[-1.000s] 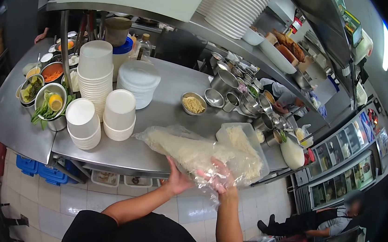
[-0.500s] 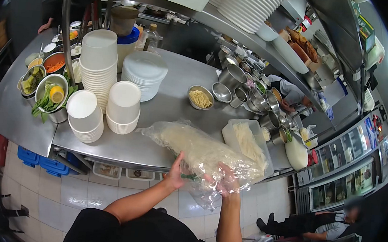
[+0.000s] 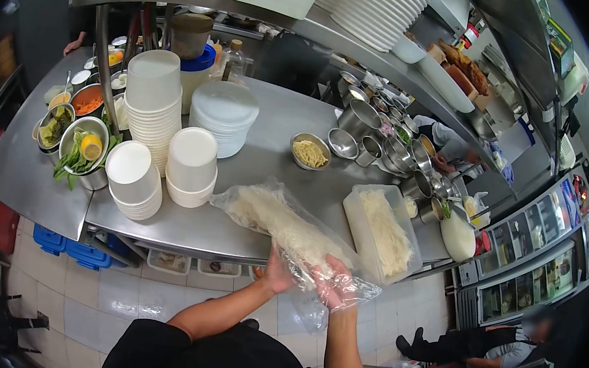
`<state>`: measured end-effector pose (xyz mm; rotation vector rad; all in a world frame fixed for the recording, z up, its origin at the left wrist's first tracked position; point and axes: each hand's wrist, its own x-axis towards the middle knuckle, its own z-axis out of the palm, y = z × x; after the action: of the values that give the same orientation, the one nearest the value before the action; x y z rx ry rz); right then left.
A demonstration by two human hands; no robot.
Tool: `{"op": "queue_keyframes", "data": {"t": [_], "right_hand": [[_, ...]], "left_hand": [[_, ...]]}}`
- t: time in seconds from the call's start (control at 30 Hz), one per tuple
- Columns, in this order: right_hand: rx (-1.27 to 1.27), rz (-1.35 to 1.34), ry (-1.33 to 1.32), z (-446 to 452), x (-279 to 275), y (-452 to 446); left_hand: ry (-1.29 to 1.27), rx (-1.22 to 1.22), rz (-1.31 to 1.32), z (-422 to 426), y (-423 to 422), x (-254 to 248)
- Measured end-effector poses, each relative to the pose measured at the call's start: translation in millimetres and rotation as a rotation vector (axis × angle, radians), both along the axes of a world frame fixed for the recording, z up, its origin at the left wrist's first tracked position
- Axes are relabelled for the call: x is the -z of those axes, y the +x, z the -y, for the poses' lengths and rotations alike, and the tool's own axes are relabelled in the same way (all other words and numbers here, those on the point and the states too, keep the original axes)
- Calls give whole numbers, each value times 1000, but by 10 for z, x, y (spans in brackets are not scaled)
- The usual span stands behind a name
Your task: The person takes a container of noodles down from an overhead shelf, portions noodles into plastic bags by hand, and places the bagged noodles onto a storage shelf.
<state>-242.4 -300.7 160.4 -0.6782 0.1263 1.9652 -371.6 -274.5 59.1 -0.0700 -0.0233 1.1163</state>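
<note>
A clear plastic bag (image 3: 253,207) of pale, thin noodles slants across the counter's front edge, its near end lifted in my hands. My left hand (image 3: 277,271) grips the bag's near left side, its fingers partly hidden under the plastic. On the other side, my right hand (image 3: 335,281) holds the loose mouth end, with film draped over palm and fingers. Just right of the bag stands a translucent plastic tub (image 3: 356,224) with more of the pale noodles (image 3: 384,228) inside. Beyond the bag sits a metal bowl (image 3: 308,165) of thicker yellowish noodles.
Stacks of white paper bowls (image 3: 192,160) and plastic lids (image 3: 224,110) stand on the steel counter (image 3: 265,121). Bowls of vegetables (image 3: 88,102) crowd the left end; metal pots (image 3: 360,117) fill the right rear. A shelf edge (image 3: 255,6) hangs above. Another person (image 3: 485,344) is at lower right.
The bag has come down and left, away from the tub, whose noodles now show fully. Both hands are closer together around its near end.
</note>
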Motion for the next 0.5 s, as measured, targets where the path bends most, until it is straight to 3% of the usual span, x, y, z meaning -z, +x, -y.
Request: {"op": "queue_keyframes", "data": {"t": [0.03,0.1,0.2,0.27,0.33,0.43,0.5], "right_hand": [[57,116,1,20,65,-7],[0,58,-8,22,95,-18],[-52,115,58,39,158,16],[-70,-104,45,37,134,51],[-80,-133,-4,-8,92,91],[-65,-186,-73,10,36,24],[-41,-200,-89,27,43,-17]], "left_hand": [[1,-1,-1,13,-13,-22],[80,-140,-182,89,-110,-280],[124,-138,-76,19,-112,-193],[132,-139,-114,4,-68,-81],[129,-136,-183,8,19,81],[51,-6,-13,-4,70,259],[329,-80,497,-33,139,231]]}}
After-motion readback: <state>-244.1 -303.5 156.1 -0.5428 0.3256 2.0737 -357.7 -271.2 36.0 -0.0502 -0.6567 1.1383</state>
